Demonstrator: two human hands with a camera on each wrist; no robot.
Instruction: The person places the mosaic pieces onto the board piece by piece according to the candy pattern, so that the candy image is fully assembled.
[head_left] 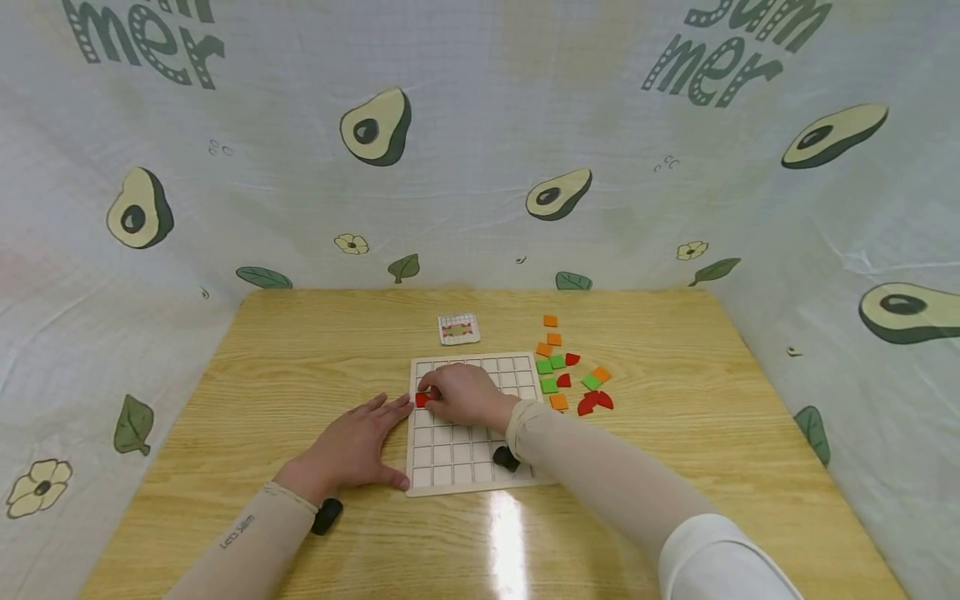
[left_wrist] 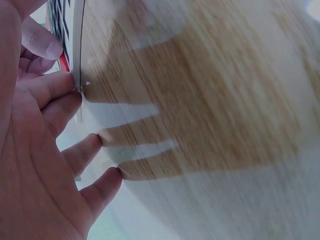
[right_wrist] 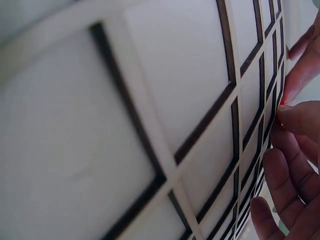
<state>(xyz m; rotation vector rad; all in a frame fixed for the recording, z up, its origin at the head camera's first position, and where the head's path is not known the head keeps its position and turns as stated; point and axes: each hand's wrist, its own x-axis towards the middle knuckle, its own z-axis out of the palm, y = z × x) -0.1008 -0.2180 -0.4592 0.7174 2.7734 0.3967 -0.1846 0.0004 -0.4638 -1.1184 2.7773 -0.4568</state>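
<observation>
A person works over a white gridded board (head_left: 442, 455) on a wood-grain table (head_left: 300, 358), the right hand (head_left: 468, 393) reaching across the squares with its thumb and forefinger pinching a small red piece (head_left: 422, 400) at the board's left edge, toward ten o'clock from its center. The left hand (head_left: 356, 442), at nine o'clock, lies with fingers spread, holding nothing, its forefinger touching the board's edge close to the piece and its thumb at the near corner, toward eight o'clock. A printed pattern card (head_left: 458, 330) lies beyond the board at twelve o'clock. Scattered around two o'clock are green tiles (head_left: 549, 386), orange tiles (head_left: 551, 321) and red wedges (head_left: 605, 401), some touching. Cloth (head_left: 480, 183) printed with avocados, leaves and flowers hangs behind the table, from ten o'clock around to two.
</observation>
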